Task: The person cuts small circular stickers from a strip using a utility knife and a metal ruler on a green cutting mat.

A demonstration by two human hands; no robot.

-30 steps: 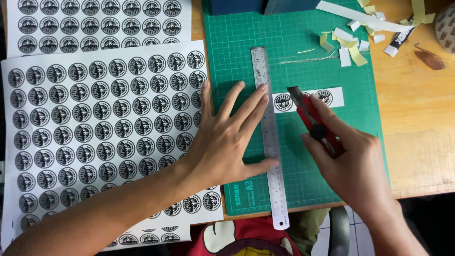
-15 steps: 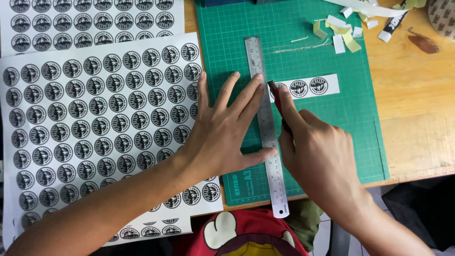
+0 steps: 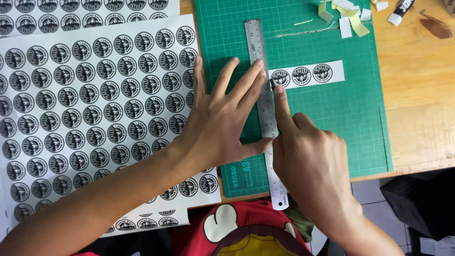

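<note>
Left hand (image 3: 222,118) lies flat, fingers spread wide, palm down; fingertips and thumb press on the long steel ruler (image 3: 265,109), heel of the hand over the edge of the large white sticker sheet (image 3: 95,109). It grips nothing, only pins the ruler down.

Right hand (image 3: 308,161) is curled closed, index finger extended forward along the ruler's right edge. A dark tip shows just ahead of the fingertip, at the ruler's edge; the rest of whatever it holds is hidden under the hand, so I cannot tell what the tool is.

Steel ruler: thin, matte grey metal, graduated, lying nearly lengthwise across the green gridded cutting mat (image 3: 350,123); its near end overhangs the mat and table edge.

Narrow white paper strip (image 3: 308,74) with three round black-and-white stickers lies flat on the mat, its left end meeting the ruler's right edge just beside the right index fingertip.

Sticker sheet: glossy-looking white paper, rows of identical round black emblems, left of the mat and overlapping its left border. A second such sheet (image 3: 85,12) lies beyond it.

Small offcuts of white and pale yellow paper (image 3: 348,14) are scattered at the mat's far edge. Wooden table (image 3: 417,95), light grain, shows to the right.
</note>
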